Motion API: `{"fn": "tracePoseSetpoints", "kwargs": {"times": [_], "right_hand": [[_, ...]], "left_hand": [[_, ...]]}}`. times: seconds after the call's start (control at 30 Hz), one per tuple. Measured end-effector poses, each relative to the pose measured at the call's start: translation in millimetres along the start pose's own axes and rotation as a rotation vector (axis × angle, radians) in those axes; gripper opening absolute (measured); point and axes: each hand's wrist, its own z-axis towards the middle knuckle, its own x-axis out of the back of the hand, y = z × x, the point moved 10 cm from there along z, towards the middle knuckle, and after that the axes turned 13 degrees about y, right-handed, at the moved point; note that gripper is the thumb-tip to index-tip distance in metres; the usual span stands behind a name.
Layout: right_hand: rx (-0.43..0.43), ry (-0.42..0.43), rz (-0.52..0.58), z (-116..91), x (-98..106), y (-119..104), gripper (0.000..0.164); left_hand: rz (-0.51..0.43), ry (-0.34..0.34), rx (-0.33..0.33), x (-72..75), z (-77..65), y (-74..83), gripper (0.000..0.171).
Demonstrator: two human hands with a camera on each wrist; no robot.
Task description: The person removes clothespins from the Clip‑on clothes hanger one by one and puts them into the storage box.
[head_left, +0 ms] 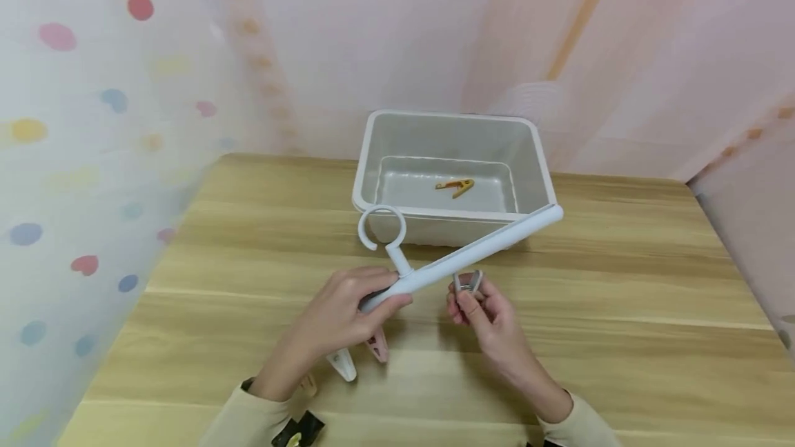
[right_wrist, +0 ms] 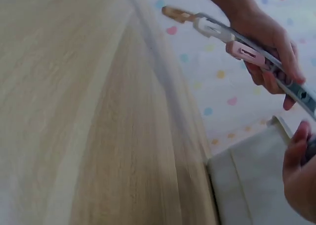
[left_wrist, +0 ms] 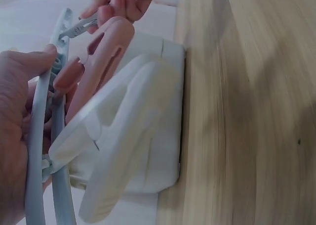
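A light-blue clip hanger with a ring hook is gripped by my left hand near the bar's middle, tilted up to the right. Below the bar hang a pink clothespin, a white clothespin and a tan clothespin. My right hand pinches a grey clothespin between thumb and fingers, just under the bar. In the left wrist view one end of that grey clothespin meets the slotted underside of the bar.
A pale grey plastic bin stands at the back of the wooden table, against the wall. One mustard-yellow clothespin lies on its floor. The hanger's right end overlaps the bin's front rim in the head view.
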Motion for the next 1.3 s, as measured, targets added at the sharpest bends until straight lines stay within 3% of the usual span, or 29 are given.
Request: {"fn": "tracePoseSetpoints", "kwargs": {"times": [0.1,0.23,0.37,0.57,0.67,0.83,0.93,1.07,1.17,1.3], "right_hand": [[0.137,0.103,-0.233,2,13,-10,0.007],[0.379,0.168,-0.586,4,18,-33,0.013],[0.541,0.145,-0.842,7,14,-48,0.017],[0.646,0.007,-1.004,11,6,-54,0.018],[0.689,-0.023,-1.067,10,4,-53,0.012],[0.782,0.026,-1.153,3,1,-55,0.039],[0.784,0.059,-1.186,1,1,-58,0.041],[0.713,0.060,-1.232,2,2,-58,0.021],[0.595,0.048,-1.227,5,7,-54,0.017],[0.383,0.015,-1.105,10,16,-41,0.015]], "left_hand": [[0.063,-0.009,-0.021,-2.7,4.0,-1.1,0.008],[0.118,-0.014,-0.041,1.0,4.5,-2.8,0.010],[0.142,-0.050,-0.020,0.8,4.1,-5.3,0.014],[0.152,-0.132,0.029,-1.5,0.1,-12.2,0.018],[0.141,-0.161,0.038,-3.3,-1.9,-14.5,0.019],[0.109,-0.174,0.053,-6.2,-4.2,-17.9,0.018],[0.097,-0.178,0.067,-7.8,-4.8,-20.1,0.017],[0.100,-0.183,0.062,-9.4,-3.5,-19.8,0.016],[0.134,-0.181,0.023,-10.3,-1.4,-16.1,0.015],[0.190,-0.162,-0.032,-10.4,0.5,-11.2,0.015]]}}
